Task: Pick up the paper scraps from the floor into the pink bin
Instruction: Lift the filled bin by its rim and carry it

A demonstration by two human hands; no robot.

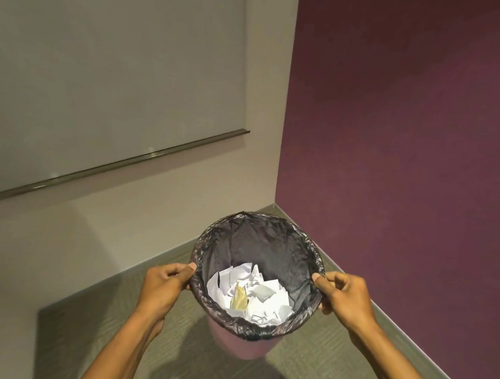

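Observation:
The pink bin (242,344) hangs above the carpet in front of me, lined with a black plastic bag (264,243) folded over its rim. Several white paper scraps (260,301) and one yellowish piece lie in its bottom. My left hand (166,284) pinches the rim on the left side, thumb on top. My right hand (343,293) grips the rim on the right side the same way. The bin's shadow falls on the floor beneath it. No scraps show on the visible floor.
I face a room corner: a beige wall with a whiteboard (112,70) and its metal ledge (144,155) on the left, a purple wall (410,126) on the right. Grey-green carpet (320,357) with a grey skirting board runs along both walls.

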